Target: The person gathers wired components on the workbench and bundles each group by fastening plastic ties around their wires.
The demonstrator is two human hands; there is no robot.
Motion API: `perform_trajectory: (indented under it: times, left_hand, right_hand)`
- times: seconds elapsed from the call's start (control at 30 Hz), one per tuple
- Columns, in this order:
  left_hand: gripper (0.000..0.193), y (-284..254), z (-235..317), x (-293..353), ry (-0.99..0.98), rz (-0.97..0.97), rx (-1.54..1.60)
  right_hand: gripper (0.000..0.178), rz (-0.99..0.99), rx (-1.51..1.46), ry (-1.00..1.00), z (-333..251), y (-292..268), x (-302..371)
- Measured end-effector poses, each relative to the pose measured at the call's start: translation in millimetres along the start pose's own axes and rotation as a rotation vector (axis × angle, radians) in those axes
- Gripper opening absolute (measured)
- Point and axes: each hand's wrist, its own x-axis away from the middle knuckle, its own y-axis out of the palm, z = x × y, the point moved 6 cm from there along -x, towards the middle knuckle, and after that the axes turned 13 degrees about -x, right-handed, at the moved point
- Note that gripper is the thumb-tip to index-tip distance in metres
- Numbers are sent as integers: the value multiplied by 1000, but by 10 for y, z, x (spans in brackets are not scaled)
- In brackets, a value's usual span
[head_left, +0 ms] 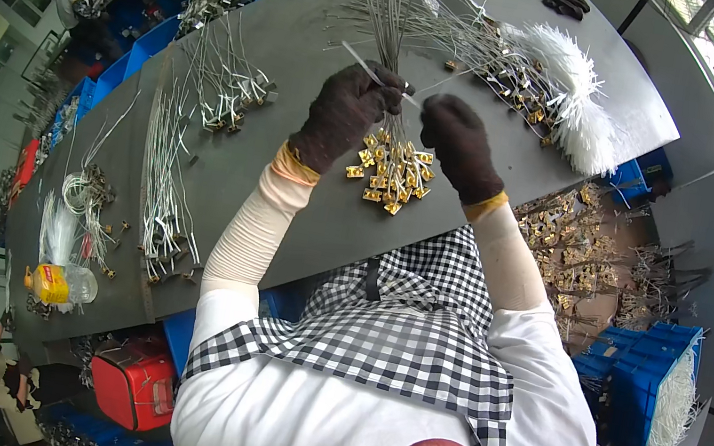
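Outward runs the wire bundle [388,26], brass ends [393,172] bodyward, left hand [348,112] gripping, right hand's [460,148] hold unclear.

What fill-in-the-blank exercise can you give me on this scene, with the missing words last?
The right hand wears a dark ____.
The wires are gripped in the person's ____ hand.
The white strips lie to the ____ of the gold pieces.
The apron is checked in white and ____.

Missing words: glove; left; right; black.
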Motion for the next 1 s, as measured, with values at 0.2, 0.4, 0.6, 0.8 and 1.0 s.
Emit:
perform_trajectory:
  times: [0.2, 0.4, 0.6, 0.8, 1.0]
  left_hand:
    - [16, 60, 38, 8, 196, -22, -273]
    - [21, 137, 592, 281, 645, 334, -865]
    - [24, 91, 488, 183, 578, 297, -476]
    - [18, -60, 435, 254, 633, 444, -475]
    - [9, -240, -218, 453, 254, 541, -535]
  right_hand:
    - [27, 94, 311, 258, 202, -134, -266]
    - [37, -119, 355, -223, -642, 62, -287]
    - [39, -557, 889, -533, -693, 637, -290]
    - [25, -525, 1194, -383, -651, 427, -417]
    - [21, -515, 1233, -469, -453, -290, -575]
